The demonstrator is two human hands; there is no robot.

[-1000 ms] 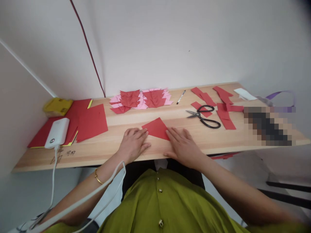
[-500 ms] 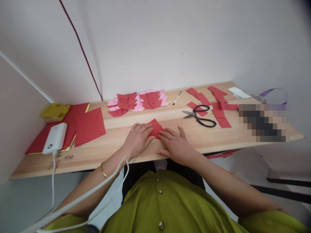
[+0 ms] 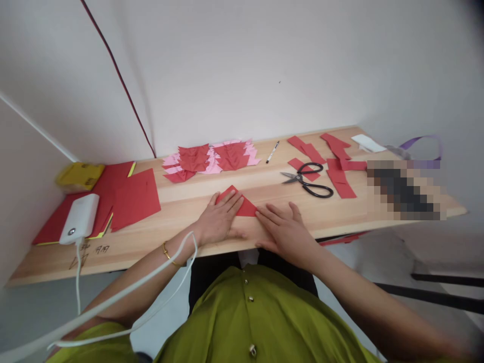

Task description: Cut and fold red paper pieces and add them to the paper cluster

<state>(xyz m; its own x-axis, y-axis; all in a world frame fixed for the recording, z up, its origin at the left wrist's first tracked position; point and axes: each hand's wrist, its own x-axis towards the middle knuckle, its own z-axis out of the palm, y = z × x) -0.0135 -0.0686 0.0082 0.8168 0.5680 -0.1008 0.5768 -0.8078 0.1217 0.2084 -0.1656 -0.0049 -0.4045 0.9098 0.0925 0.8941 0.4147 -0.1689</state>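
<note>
A red sheet of paper (image 3: 245,205), folded to a triangle, lies flat near the table's front edge. My left hand (image 3: 220,218) rests on its left part with the fingers stretched over it, hiding that side. At the paper's right corner, my right hand (image 3: 284,228) lies flat on the table, its fingertips touching or nearly touching the corner and its thumb spread. Beyond the paper sit folded red and pink paper pieces (image 3: 231,156) in rows. Black-handled scissors (image 3: 299,177) lie open to the right.
Red sheets (image 3: 136,199) lie at the left under a white power bank (image 3: 80,218) with a cable (image 3: 128,292) crossing my left forearm. A yellow packet (image 3: 81,176) is behind. Red strips (image 3: 340,179), a pen (image 3: 273,152) and a blurred-out object (image 3: 406,191) lie rightward.
My left hand has moved across the paper and now covers its left side. My right hand has slid slightly right, to the paper's right corner. More of the triangle's right part shows.
</note>
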